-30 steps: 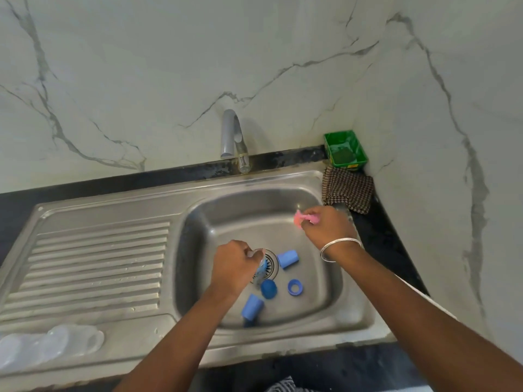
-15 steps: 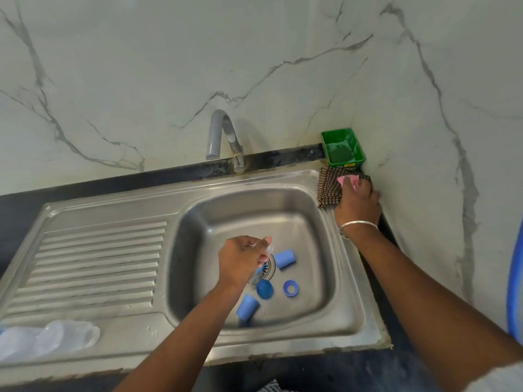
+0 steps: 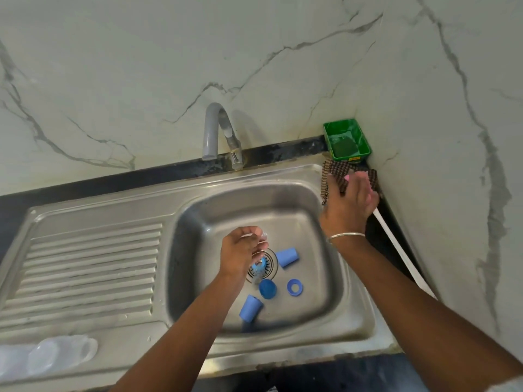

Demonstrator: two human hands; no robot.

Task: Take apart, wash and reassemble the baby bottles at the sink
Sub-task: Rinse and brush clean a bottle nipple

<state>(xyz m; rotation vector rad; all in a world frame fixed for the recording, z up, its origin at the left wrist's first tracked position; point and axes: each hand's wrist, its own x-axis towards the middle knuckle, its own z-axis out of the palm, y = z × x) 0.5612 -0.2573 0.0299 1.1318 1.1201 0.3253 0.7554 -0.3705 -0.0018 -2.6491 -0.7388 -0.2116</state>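
My left hand (image 3: 242, 254) is closed on a small clear baby bottle (image 3: 259, 267) with a blue ring, held over the drain of the steel sink (image 3: 351, 292). On the sink floor lie two blue caps (image 3: 287, 257) (image 3: 250, 308), a round blue lid (image 3: 267, 289) and a blue screw ring (image 3: 295, 287). My right hand (image 3: 349, 205) is at the back right corner, on a checked cloth (image 3: 329, 176). Its fingers curl over a small pink piece (image 3: 347, 177), which is mostly hidden by them.
The grey tap (image 3: 223, 131) stands behind the basin with no water running. A green tub (image 3: 346, 140) sits in the corner by the wall. Clear plastic parts (image 3: 56, 355) lie on the ribbed drainboard at the lower left. A white strip (image 3: 404, 256) runs along the right wall.
My right hand carried the pink piece from over the basin to the checked cloth in the corner. My left hand stayed over the drain with the bottle.
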